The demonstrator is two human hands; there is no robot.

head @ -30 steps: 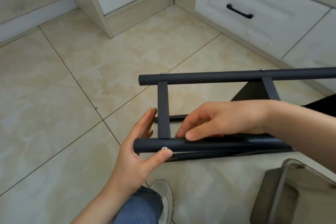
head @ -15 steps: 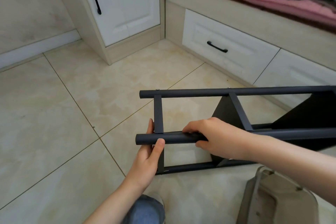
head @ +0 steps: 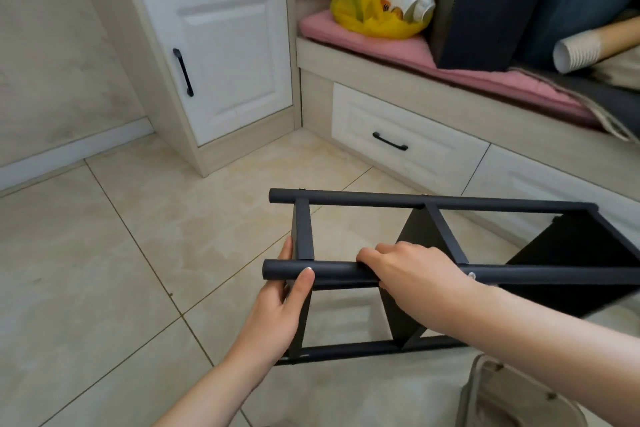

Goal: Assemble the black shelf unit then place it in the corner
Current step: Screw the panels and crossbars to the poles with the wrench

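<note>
The black shelf unit (head: 450,204) is seen lying on its side over the tiled floor (head: 121,270), short of the floor's far corner where the white cabinet (head: 225,55) meets the bench. It is built of round matte black tubes joined by flat black crossbars, with dark flat panels set between them. Small silver screw heads (head: 307,268) are seen on the tubes. Whether the lowest tube touches the tiles cannot be told.

The near upper tube is held by both hands. The left grip (head: 277,312) is closed round the tube's left end: the thumb is laid on the tube's front just under a screw head, and the fingers are passed behind the crossbar. The right grip (head: 415,274) is curled over the same tube from above, a little further right, with the fingertips tucked over the tube's far side.

The floor is made of large glossy beige tiles with marbled veining and thin dark grout lines. The cabinet door is panelled and fitted with a slim black handle. A white drawer (head: 398,135) with a like handle is set in the bench front. On the bench a pink quilted cushion (head: 363,42) is laid, bearing a crumpled yellow plastic bag (head: 363,0), a dark flat box (head: 485,3) and a cardboard tube (head: 588,48).
</note>
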